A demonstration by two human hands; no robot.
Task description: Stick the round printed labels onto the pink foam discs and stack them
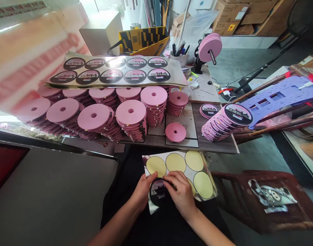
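Note:
A sticker sheet [175, 182] lies on my lap, several of its circles bare and yellow. One round black-and-pink sticker [159, 196] shows at its lower left, between my hands. My left hand [142, 193] grips the sheet's left side, with the thumb on top by the sticker's upper edge. At that sticker's upper right edge, the thumb and fingers of my right hand [183, 193] are pinched together. Whether the edge is lifted there I cannot tell. Beyond my hands, a single pink foam disc [180, 132] with a centre hole lies at the table's front.
Stacks of pink spools [131, 114] with pins crowd the table's left and middle. More sticker sheets [112, 80] lie on top of them. Labelled spools [223, 119] lean in a stack at right. Behind stand a winder [197, 65] and a pen cup [180, 58]. A brown stool [241, 191] is at right.

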